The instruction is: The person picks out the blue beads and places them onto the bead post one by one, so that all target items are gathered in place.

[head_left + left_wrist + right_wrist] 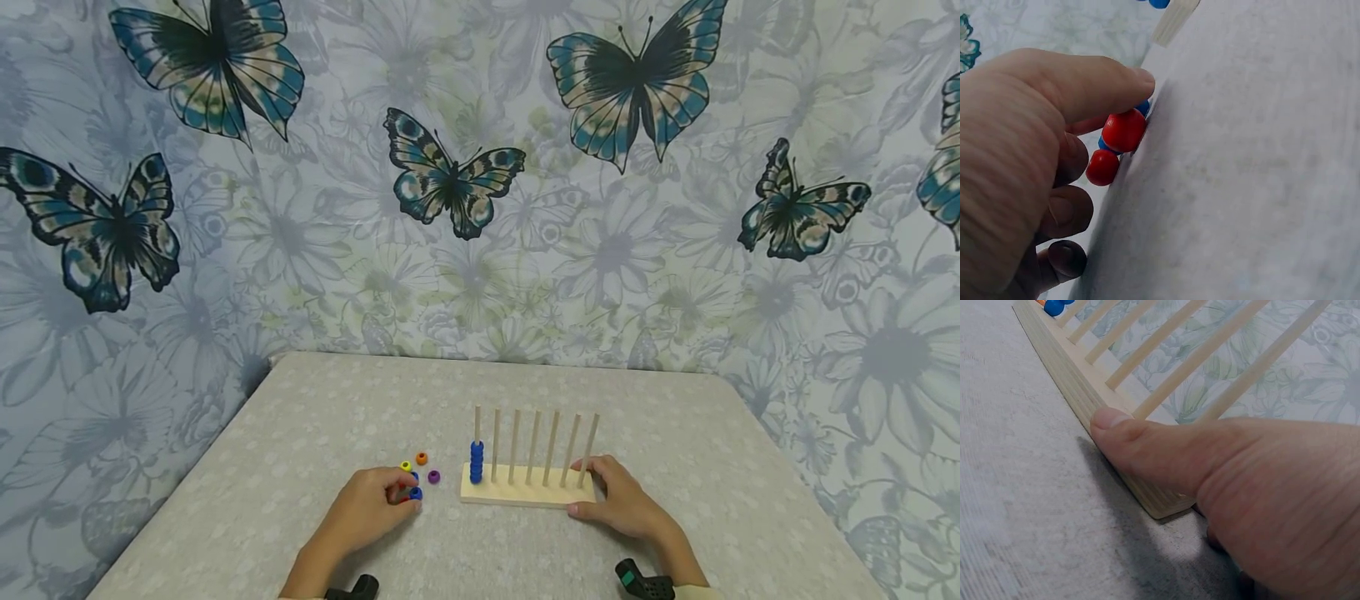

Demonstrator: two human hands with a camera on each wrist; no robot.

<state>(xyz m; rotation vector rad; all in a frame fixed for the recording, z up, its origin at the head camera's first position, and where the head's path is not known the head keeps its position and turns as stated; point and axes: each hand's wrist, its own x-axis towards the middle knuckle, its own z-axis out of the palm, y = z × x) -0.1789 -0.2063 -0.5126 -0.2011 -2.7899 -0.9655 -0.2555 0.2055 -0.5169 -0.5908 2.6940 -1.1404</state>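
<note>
A wooden peg stand (525, 497) with a row of upright pegs stands on the table, several blue beads (477, 462) stacked on its leftmost peg. My right hand (622, 500) grips the right end of the base, thumb (1141, 440) along the front edge and fingers behind. Left of the stand, my left hand (371, 502) pinches a blue bead (416, 494) between thumb and forefinger. Close by the fingertips lie red beads (1124, 130), partly covering blue ones in the left wrist view. A purple bead (434, 477), an orange bead (422, 458) and a yellow bead (406, 466) lie just beyond.
A pale patterned cloth covers the table (360, 408). Behind it rises a wall (480, 292) with flowers and large butterflies. Dark straps with devices (643, 581) sit at both wrists, near the bottom of the head view.
</note>
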